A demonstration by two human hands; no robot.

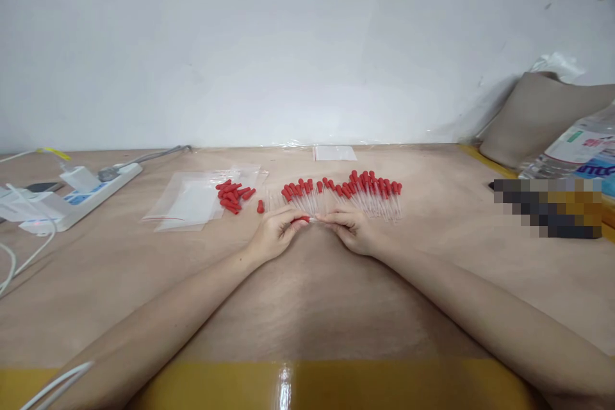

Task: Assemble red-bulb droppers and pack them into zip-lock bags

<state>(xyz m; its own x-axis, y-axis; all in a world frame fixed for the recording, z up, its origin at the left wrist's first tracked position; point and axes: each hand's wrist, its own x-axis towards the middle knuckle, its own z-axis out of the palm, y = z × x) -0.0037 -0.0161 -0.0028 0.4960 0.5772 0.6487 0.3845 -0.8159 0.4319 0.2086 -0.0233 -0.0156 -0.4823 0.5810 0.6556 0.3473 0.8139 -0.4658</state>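
My left hand (pixel 277 232) pinches a red rubber dropper bulb (pixel 302 220) between thumb and fingers. Facing it, my right hand (pixel 350 228) is closed on a thin clear glass dropper tube (pixel 313 220) whose end meets the bulb; how deep it sits in the bulb I cannot tell. Just beyond my hands lie several droppers with red bulbs (pixel 372 187), side by side, tips toward me. Loose red bulbs (pixel 231 195) are heaped to the left, with a single bulb (pixel 260 206) standing apart. Some bare glass tubes (pixel 273 199) lie behind my left hand, partly hidden.
Clear plastic bags (pixel 185 202) lie under and beside the loose bulbs. A white power strip (pixel 91 195) with chargers and cables is at the left. A small bag (pixel 335 153) rests near the wall. At the right are a plastic bottle (pixel 576 144), a grey-brown container (pixel 533 115) and a blurred-out dark object (pixel 548 208).
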